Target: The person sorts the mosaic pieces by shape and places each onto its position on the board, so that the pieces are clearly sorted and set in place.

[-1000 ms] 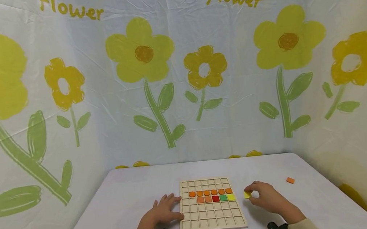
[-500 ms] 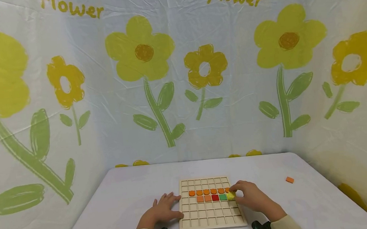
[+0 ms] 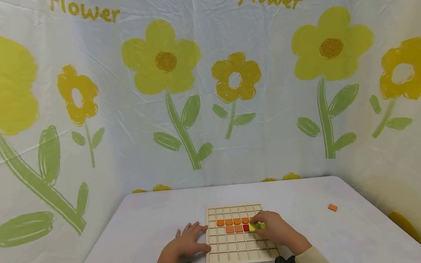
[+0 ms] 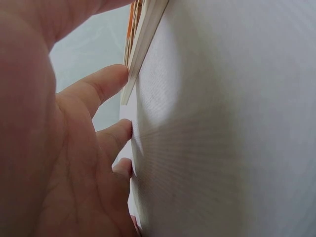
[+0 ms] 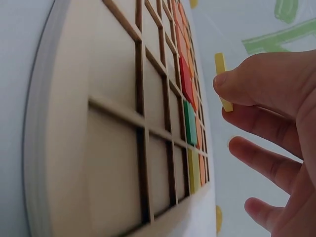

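Observation:
A wooden grid board (image 3: 221, 257) lies on the table, with a row of orange discs (image 3: 228, 222) in its cells. Below them runs a row of square tiles: two orange ones, a red tile (image 5: 185, 80), a green tile (image 5: 189, 122) and a yellow tile (image 5: 193, 171). Between thumb and index finger my right hand (image 3: 278, 231) pinches another yellow tile (image 5: 220, 60), held above the board and apart from it. That hand hides some discs and cells in the head view. My left hand (image 3: 184, 245), fingers spread, touches the board's left edge with thumb and index finger.
A single orange tile (image 3: 332, 207) lies on the white table (image 3: 157, 211), right of the board. Behind and on both sides hangs a white cloth (image 3: 271, 143) printed with yellow flowers.
From the table right of the board, my right hand has moved left with the yellow tile, over the yellow cell and then toward the green and red tiles. My left hand stays put.

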